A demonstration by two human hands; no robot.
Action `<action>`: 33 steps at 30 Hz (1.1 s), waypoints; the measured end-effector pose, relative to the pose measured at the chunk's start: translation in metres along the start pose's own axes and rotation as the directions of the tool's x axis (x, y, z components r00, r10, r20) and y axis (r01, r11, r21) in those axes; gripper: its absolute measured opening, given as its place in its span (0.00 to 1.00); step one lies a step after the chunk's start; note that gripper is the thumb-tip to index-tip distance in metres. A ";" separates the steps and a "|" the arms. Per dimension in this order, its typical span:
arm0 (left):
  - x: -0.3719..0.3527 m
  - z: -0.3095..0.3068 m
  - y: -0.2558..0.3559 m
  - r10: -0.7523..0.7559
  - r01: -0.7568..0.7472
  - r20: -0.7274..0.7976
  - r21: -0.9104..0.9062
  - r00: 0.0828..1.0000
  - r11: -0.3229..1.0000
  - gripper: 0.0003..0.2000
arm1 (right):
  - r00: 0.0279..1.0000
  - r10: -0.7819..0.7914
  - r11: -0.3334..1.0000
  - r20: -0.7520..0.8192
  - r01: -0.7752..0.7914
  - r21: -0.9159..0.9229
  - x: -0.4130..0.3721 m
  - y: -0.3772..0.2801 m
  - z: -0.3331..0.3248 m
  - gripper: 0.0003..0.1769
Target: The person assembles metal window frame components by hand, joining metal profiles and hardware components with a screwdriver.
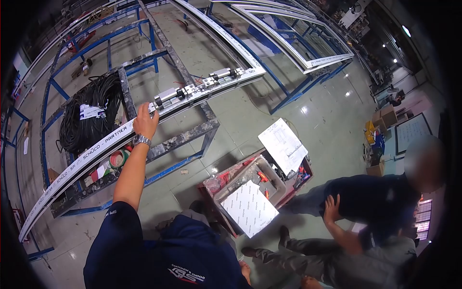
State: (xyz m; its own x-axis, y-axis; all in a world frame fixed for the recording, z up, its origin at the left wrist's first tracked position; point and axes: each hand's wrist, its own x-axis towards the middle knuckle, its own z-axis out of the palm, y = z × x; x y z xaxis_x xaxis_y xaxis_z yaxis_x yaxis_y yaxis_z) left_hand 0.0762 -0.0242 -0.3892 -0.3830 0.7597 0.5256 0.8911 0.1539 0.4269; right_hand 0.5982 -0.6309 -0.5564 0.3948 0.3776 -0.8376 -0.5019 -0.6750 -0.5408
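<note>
My left hand (146, 123), with a metal watch at the wrist, rests on a long white frame profile (107, 141) whose protective tape is printed "SCHÜCO - PARTNER". Its fingers are stretched out and slightly apart, just left of a black and silver hinge (169, 96) lying along the profile. A second hinge-like fitting (223, 74) sits farther right, near the frame's corner. Low beside my body, my right hand (244, 270) shows only in part. Its fingers are too hidden to read.
Blue steel stands (210, 126) carry the frame. A coil of black gasket (91, 113) lies within them. A red tool cart (211, 185) holds papers (283, 146) and a white sheet (250, 208). Two people stand close at right, one in a dark shirt (370, 200). Another white frame (308, 60) stands behind.
</note>
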 end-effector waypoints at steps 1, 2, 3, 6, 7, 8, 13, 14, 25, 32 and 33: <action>0.000 -0.001 0.001 -0.006 0.006 0.004 -0.005 1.000 1.000 0.22 | 1.000 0.011 0.999 0.003 -0.011 0.032 0.002 0.002 -0.001 0.03; 0.000 -0.002 0.001 -0.008 0.008 0.010 -0.007 1.000 1.000 0.22 | 1.000 0.022 0.998 0.007 -0.022 0.064 0.004 0.004 -0.002 0.03; 0.000 -0.003 0.002 -0.010 0.010 0.016 -0.010 1.000 1.000 0.22 | 0.999 0.033 0.995 0.012 -0.034 0.096 0.005 0.004 -0.002 0.04; -0.001 -0.006 0.002 0.020 -0.020 0.012 -0.035 1.000 0.999 0.23 | 0.999 0.052 0.994 0.002 -0.052 0.099 0.004 0.004 -0.002 0.04; -0.002 -0.006 0.001 0.036 -0.035 0.006 -0.044 0.999 0.998 0.24 | 0.999 0.036 0.996 -0.010 -0.036 0.081 -0.001 0.001 0.001 0.04; -0.003 -0.007 0.000 0.019 -0.017 0.030 -0.062 0.999 0.998 0.24 | 1.000 0.020 0.998 -0.020 -0.019 0.062 -0.005 -0.003 0.005 0.04; -0.003 -0.012 0.000 -0.065 0.085 0.143 -0.140 0.988 0.987 0.26 | 0.998 0.005 0.998 0.068 -0.010 0.070 0.008 0.003 -0.010 0.04; -0.003 -0.012 -0.001 -0.060 0.080 0.146 -0.139 0.988 0.987 0.26 | 0.999 0.008 0.997 0.040 -0.011 0.079 0.007 0.003 -0.013 0.04; 0.007 0.009 -0.030 0.052 -0.037 0.184 -0.084 0.982 0.996 0.32 | 0.831 -0.537 0.805 0.141 0.556 -0.206 -0.017 -0.148 0.057 0.09; 0.003 -0.007 -0.020 0.172 -0.153 0.183 -0.113 0.968 0.982 0.27 | 0.851 -0.507 0.836 0.138 0.524 -0.164 0.018 -0.212 0.165 0.10; 0.005 -0.005 -0.028 0.183 -0.169 0.191 -0.092 0.964 0.981 0.27 | 0.854 -0.499 0.830 0.149 0.520 -0.202 0.035 -0.207 0.173 0.10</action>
State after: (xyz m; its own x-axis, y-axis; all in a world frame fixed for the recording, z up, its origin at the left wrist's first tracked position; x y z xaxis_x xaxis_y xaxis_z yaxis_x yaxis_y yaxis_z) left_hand 0.0483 -0.0280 -0.3948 -0.1594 0.8814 0.4446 0.9168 -0.0348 0.3978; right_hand 0.5824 -0.3685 -0.4873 0.4730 0.7536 -0.4564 -0.0554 -0.4916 -0.8691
